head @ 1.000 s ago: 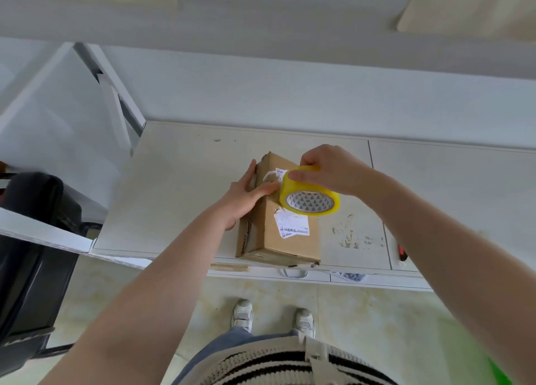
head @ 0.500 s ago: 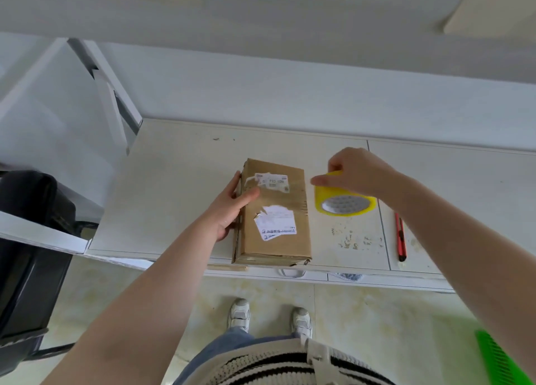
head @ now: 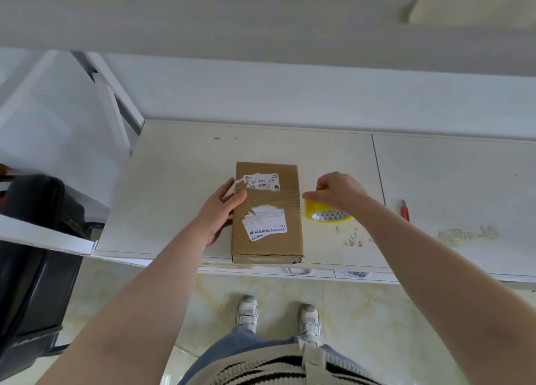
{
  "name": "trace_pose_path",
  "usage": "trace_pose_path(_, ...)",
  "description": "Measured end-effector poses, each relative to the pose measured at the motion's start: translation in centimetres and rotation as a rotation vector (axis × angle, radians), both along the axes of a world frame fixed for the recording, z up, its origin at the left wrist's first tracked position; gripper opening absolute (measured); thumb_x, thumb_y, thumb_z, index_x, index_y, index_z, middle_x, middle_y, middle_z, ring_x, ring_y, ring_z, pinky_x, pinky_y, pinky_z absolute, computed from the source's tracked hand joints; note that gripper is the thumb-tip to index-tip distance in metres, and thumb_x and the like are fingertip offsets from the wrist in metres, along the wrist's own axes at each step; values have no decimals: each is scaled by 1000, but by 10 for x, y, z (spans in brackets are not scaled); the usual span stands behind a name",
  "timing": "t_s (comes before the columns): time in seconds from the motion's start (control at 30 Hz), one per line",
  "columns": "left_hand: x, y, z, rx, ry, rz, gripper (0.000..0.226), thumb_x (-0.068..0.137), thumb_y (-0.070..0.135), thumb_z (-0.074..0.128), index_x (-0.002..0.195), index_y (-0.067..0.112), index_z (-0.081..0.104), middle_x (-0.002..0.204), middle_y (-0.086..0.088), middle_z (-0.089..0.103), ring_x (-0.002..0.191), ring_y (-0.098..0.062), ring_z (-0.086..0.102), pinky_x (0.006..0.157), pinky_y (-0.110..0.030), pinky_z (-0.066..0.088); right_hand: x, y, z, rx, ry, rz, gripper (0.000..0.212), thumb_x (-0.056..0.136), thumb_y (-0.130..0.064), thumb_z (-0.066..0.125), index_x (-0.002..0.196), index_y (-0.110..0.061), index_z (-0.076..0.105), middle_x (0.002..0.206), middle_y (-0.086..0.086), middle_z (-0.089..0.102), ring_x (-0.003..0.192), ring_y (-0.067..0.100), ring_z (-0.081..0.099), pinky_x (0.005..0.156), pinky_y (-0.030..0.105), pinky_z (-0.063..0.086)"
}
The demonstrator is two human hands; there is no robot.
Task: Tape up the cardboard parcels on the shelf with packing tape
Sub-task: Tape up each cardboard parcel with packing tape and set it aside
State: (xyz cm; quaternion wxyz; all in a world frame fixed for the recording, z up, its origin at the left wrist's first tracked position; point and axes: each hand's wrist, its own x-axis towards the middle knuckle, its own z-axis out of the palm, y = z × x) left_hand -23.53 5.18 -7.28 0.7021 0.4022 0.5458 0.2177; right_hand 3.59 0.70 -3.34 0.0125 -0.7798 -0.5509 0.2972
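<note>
1. Two bare hands work over a white shelf, with one cardboard parcel lying flat between them, its near end at the shelf's front edge.
2. Left hand rests against the parcel's left side, fingers straight and relaxed, fingertips lying over the top edge beside the torn barcode label; it grips nothing.
3. Right hand grasps the yellow roll of packing tape from above, fingers curled round its rim, forefinger stretched toward the parcel.
4. That roll stands on the shelf just to the right of the parcel, under the right hand's palm; whether roll and box touch cannot be told.
5. A second torn white shipping label sits on the parcel's top, nearer the person than the left fingertips.
6. Farther right of the right hand, well apart from it, a red utility knife lies on the shelf.
7. Below the left forearm, off the shelf's left end, stands a black case.
</note>
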Motion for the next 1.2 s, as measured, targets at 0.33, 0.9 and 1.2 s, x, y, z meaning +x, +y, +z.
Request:
trace_pose_path(0.33,51,5,25,567,816,-444,80,104,44,35,154,17,-21,158,-6,-35,147,-23,-26,115,-50,-18,-4,3,-13,-34,2,23,43,85,-63,61,80,-20,59,80,-2,60,73,15,57,57,25,39)
trace_pose_path(0.9,47,-4,10,757,1012,-596,106,68,91,10,153,35,-20,161,0,-27,149,-22,-22,121,-53,3,-11,-8,-1,54,217,-8,43,88,-59,59,71,-20,60,70,-3,54,71,18,54,59,28,38)
trace_pose_path(1.2,-1,12,29,546,679,-396,95,76,80,45,152,51,-3,164,-3,-19,151,-32,-11,119,-55,1,-63,19,40,87,97,85,42,90,-58,55,68,-23,58,65,-3,54,61,13,50,53,26,33)
